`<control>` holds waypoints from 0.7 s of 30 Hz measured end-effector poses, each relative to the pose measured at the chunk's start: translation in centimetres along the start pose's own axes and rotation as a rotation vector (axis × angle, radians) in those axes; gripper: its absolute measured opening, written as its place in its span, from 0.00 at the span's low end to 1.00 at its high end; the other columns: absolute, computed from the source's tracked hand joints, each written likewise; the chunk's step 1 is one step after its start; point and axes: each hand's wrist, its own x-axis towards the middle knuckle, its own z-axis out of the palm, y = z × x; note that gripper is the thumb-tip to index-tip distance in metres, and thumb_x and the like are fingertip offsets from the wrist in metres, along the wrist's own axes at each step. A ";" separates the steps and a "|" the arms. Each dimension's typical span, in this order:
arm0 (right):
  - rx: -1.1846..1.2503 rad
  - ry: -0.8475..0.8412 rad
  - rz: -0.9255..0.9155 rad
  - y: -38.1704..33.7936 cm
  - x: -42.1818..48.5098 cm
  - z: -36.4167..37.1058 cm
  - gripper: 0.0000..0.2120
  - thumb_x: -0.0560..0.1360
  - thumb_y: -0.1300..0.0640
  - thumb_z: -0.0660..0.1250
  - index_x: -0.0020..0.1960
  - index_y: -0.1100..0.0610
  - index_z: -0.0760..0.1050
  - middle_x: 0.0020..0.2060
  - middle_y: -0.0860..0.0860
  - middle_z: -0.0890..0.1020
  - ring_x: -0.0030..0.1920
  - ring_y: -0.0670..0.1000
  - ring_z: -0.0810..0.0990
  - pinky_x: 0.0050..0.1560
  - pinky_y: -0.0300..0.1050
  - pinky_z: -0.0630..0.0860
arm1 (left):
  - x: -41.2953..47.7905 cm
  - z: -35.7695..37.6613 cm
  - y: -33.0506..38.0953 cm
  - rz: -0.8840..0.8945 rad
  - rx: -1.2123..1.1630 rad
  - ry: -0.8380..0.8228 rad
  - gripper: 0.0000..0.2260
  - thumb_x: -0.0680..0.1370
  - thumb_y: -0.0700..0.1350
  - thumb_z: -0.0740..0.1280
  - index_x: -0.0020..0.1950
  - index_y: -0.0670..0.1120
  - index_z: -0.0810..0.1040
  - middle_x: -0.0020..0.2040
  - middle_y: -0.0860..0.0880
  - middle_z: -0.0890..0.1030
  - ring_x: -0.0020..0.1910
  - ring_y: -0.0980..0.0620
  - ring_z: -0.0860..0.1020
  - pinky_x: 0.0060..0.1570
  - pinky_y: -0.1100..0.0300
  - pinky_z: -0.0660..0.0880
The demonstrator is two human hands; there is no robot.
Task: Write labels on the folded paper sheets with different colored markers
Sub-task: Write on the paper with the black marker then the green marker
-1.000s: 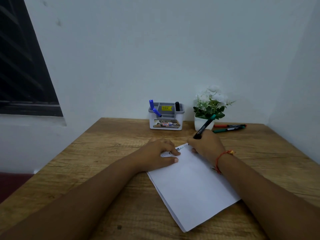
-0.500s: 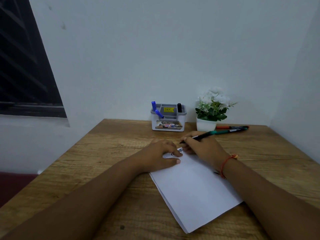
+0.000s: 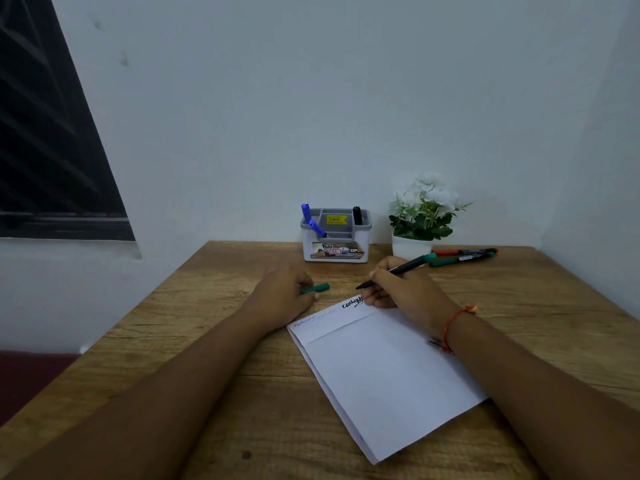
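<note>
Wooden table (image 3: 194, 344): paper (image 3: 388, 379), markers (image 3: 464, 255), organizer (image 3: 336, 247).

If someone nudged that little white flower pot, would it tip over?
Possibly. The flower pot looks small while its white flowers spread wider above, so it seems top-heavy. It probably is light and would slide on the smooth wooden table first.

A white potted plant (image 3: 420, 216) stands by the wall on the wooden table (image 3: 194, 327) — a dark window (image 3: 45, 143) at left.

Dim, soft light; wide-angle edge distortion
</note>
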 end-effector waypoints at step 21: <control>0.008 -0.133 -0.028 -0.2 -0.3 -0.6 0.07 0.80 0.55 0.68 0.51 0.60 0.78 0.43 0.55 0.88 0.39 0.47 0.85 0.39 0.36 0.81 | 0.0 0.8 0.9 0.144 -0.224 0.074 0.08 0.74 0.44 0.73 0.52 0.52 0.84 0.49 0.56 0.82 0.46 0.55 0.77 0.48 0.59 0.76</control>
